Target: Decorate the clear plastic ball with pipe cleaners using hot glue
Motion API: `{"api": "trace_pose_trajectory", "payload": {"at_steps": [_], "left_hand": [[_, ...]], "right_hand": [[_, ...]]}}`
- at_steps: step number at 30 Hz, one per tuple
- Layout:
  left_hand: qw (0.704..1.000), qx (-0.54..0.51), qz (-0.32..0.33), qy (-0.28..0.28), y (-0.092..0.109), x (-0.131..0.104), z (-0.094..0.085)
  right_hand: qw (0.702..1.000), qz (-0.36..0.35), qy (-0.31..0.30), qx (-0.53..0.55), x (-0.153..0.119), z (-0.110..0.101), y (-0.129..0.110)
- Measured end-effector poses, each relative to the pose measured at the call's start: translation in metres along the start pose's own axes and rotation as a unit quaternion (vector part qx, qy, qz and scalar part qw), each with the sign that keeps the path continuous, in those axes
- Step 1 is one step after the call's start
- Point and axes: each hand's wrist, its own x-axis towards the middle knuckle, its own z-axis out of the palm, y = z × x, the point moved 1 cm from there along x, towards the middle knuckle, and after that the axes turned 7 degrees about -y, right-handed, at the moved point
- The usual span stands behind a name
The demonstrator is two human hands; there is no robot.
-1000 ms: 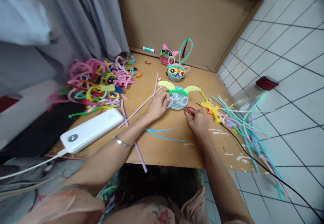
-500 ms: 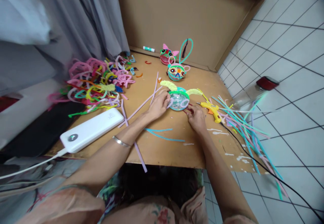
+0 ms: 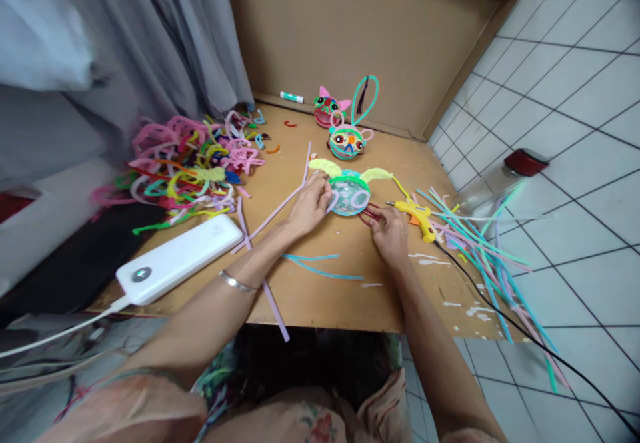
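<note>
A clear round ball ornament [image 3: 345,201] with a green band, two pale lilac loops on its front and fuzzy yellow ears stands in the middle of the table. My left hand [image 3: 314,204] grips its left side, thumb and fingers closed on the edge. To the right of the ball, my right hand [image 3: 390,233] pinches a dark red cord [image 3: 369,213], whose loops reach toward the ball's lower right edge. Whether the cord is fastened to the ball cannot be made out. A yellow glue gun [image 3: 417,215] lies just right of my right hand.
Two finished-looking animal-face balls [image 3: 346,141] and a glue stick [image 3: 291,97] sit at the back. Tangled pipe cleaners [image 3: 200,163] pile up at left, beside a white power bank [image 3: 180,259]. Straight pipe cleaners [image 3: 493,263] and a red-lidded bottle [image 3: 525,163] are at right.
My right hand has drawn a little away from the ball, and more of the dark red cord shows between them. The ball has tilted or shifted slightly left with my left hand.
</note>
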Motion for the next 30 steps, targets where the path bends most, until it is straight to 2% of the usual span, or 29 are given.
{"api": "trace_pose_trajectory", "payload": {"at_steps": [6, 13, 15, 18, 23, 30], "left_hand": [[1.0, -0.003, -0.019, 0.0, 0.001, 0.001, -0.003], [0.999, -0.024, -0.035, 0.006, 0.004, -0.001, -0.003], [0.999, -0.028, -0.036, 0.003, 0.005, -0.001, -0.003], [0.999, -0.027, -0.034, 0.003, 0.006, -0.001, -0.004], [0.999, -0.038, -0.022, -0.003, 0.009, -0.001, -0.003], [0.999, -0.047, -0.017, 0.009, 0.007, 0.001, -0.002]], "right_hand": [[0.999, -0.025, 0.037, -0.015, -0.003, 0.003, 0.003], [0.998, -0.027, 0.059, -0.008, -0.006, 0.001, -0.006], [0.998, -0.014, 0.06, 0.027, -0.005, 0.0, -0.01], [0.987, 0.035, 0.048, 0.147, -0.001, 0.003, -0.014], [0.934, 0.126, 0.001, 0.334, 0.014, 0.013, -0.019], [0.916, 0.14, -0.014, 0.376, 0.018, 0.016, -0.027]]}}
